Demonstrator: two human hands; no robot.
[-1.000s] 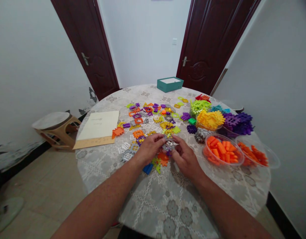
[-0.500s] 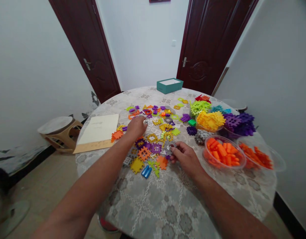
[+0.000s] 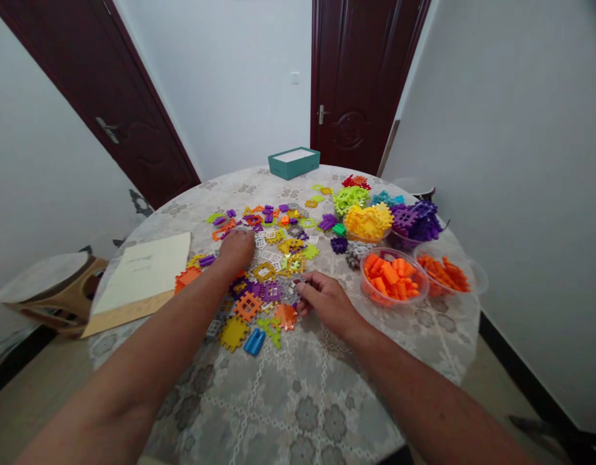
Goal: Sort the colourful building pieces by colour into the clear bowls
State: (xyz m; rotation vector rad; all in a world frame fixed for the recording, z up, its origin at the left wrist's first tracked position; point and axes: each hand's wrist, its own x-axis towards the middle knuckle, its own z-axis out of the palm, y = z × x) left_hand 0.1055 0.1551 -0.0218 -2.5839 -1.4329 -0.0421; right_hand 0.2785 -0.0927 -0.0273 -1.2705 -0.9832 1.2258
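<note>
Colourful flat plastic building pieces (image 3: 273, 258) lie scattered over the middle of a round table (image 3: 302, 400) covered with a patterned cloth. My left hand (image 3: 236, 248) reaches out over the far left of the scatter, fingers curled down onto the pieces; what it grips is hidden. My right hand (image 3: 324, 298) rests nearer to me, pinching a small grey piece assembly (image 3: 294, 289) at its fingertips. An orange square piece (image 3: 248, 305), a yellow piece (image 3: 233, 332) and a blue piece (image 3: 254, 341) lie just in front of my arms.
On the right stand clear bowls of orange pieces (image 3: 393, 276) and heaps of yellow (image 3: 369, 221), green (image 3: 350, 197) and purple pieces (image 3: 416, 221). A teal box (image 3: 294, 162) sits at the far edge, a booklet (image 3: 140, 271) lies left, and a stool (image 3: 48, 290) stands beside the table.
My left hand left the grey assembly and reached forward and left into the scattered pieces. My right hand stayed holding the assembly. The view swung to the right.
</note>
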